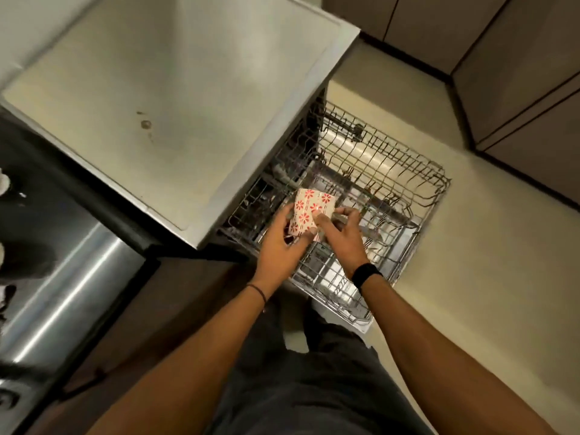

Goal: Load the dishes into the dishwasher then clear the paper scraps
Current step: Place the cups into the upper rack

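Note:
A white dish with red flower prints (309, 208) is held over the pulled-out wire dishwasher rack (392, 183). My left hand (281, 246) grips the dish from below and the left, and my right hand (340, 229) pinches its right edge. The dish sits tilted above the rack's near left part. The rack looks bare of other dishes, with its lower tier showing through the wires. No paper scraps are visible.
A pale countertop (150, 98) with a small stain overhangs the dishwasher at the upper left. A stainless steel appliance front (62, 296) fills the lower left. Beige floor (470, 277) lies to the right, with dark cabinets (518, 73) at the upper right.

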### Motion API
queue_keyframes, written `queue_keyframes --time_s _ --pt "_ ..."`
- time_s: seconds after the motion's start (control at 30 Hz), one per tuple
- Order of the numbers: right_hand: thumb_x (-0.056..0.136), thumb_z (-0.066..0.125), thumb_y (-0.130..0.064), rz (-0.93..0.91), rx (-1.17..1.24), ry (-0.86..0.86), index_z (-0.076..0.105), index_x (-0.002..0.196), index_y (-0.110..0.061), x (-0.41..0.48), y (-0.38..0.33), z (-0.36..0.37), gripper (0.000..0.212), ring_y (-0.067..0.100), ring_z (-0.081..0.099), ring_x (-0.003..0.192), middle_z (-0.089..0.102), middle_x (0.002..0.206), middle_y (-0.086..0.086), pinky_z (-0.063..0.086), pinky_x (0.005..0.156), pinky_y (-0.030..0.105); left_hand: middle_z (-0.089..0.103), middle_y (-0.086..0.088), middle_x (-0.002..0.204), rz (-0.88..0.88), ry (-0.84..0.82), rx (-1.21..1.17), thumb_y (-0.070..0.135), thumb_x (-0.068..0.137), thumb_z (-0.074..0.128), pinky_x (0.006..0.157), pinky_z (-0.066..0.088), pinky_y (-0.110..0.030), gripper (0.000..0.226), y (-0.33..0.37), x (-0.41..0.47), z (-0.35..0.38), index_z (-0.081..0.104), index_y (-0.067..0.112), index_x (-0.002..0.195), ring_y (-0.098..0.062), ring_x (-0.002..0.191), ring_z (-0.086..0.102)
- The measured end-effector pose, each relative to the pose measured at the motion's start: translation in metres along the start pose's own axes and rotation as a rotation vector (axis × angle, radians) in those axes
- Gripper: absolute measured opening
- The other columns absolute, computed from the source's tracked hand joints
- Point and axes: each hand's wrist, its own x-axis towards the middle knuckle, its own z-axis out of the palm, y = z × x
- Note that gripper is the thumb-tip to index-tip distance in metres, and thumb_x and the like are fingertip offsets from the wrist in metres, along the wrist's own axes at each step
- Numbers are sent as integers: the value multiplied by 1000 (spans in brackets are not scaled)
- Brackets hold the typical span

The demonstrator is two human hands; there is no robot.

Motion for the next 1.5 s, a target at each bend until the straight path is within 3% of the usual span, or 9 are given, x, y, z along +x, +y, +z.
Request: queue_keyframes --time_s 0.17,0.33,0.4,0.6,0.87,0.97,1.1,1.3,1.5 --pt "100 62 -19 59 -71 -100 42 128 -21 32 27 31 34 7 67 97 63 125 0 62 82 34 55 0 144 -230 139 -24 51 94 65 103 52 -43 65 -33 27 0 38 33 150 -15 121 60" --pt "101 58 -16 50 -221 -234 49 140 -23 80 36 58 40 -5 57 95 52 137 -3 58 72 14 52 4 136 -416 221 -57 45 104 53 71 58 -20 49 -62 75 -10 41 34 149 -12 98 62" --pt "101 60 -16 63 -269 -285 51 141 -27 104 41 66 42 2 59 103 50 147 1 52 70 11 55 -3 143 -453 242 -37 54 102 49 87 59 -39 51 -77 95 -15 44 33 148 -22 110 63" --pt "103 56 -24 35 -475 -311 52 144 -26 165 54 90 41 25 49 136 50 151 6 47 108 44 50 -9 151 -478 237 -52 50 102 53 98 55 -54 55 -119 128 -21 42 28 152 -32 126 58" --pt "104 56 -32 1 -691 -362 54 144 -20 200 62 114 42 24 65 115 65 134 8 51 87 27 64 -11 119 -644 351 -124 54 93 59 98 54 -53 59 -153 160 -24 59 11 134 -34 115 63" --pt "105 53 -37 42 -711 -322 56 143 -22 210 67 121 41 22 67 105 70 125 9 55 88 33 68 -7 103 -676 344 -207 38 104 57 101 53 -52 25 -149 169 -24 66 15 105 -31 110 64" --pt "107 49 -35 79 -731 -251 57 140 -19 218 68 127 38 26 67 109 71 121 11 44 75 23 57 -22 143 -659 329 -103 47 102 54 109 45 -47 61 -140 182 -18 54 2 142 -36 133 53" --pt "102 52 -46 168 -606 -231 51 144 -19 205 75 118 49 30 69 105 69 125 11 57 92 49 59 -19 142 -623 385 -5 37 105 53 105 41 -35 49 -132 178 -13 56 3 140 -33 131 54" --pt "105 49 -43 178 -484 -218 46 147 -17 174 75 95 49 24 71 103 69 126 10 58 94 48 60 -16 140 -553 404 -76 38 103 58 104 49 -47 54 -116 143 -3 44 13 148 -32 125 59"
